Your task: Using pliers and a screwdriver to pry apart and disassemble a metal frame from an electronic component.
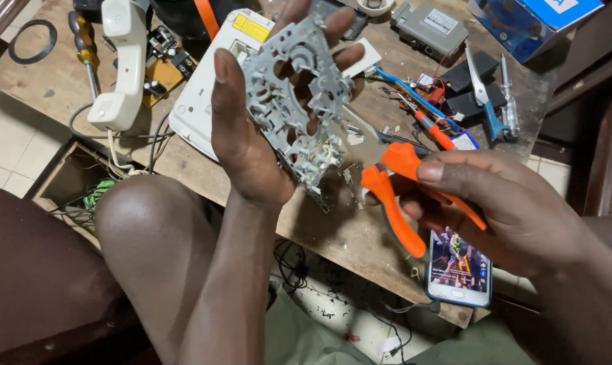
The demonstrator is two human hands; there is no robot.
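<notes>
The left hand (252, 128) is raised upright, palm turned inward, thumb straight along the near edge and fingers curled behind (tips showing above). The right hand (502, 209) is clenched, thumb on top.

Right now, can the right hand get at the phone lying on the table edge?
Probably not: the right hand is full, gripping orange-handled pliers, and it hovers partly over the phone.

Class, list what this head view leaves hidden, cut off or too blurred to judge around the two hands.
- Pliers: tips blurred against the grey plastic frame; contact unclear.
- Right hand: covers part of the orange handles.
- Phone: upper part hidden by that hand.
- Left hand: fingers partly behind the frame.
</notes>
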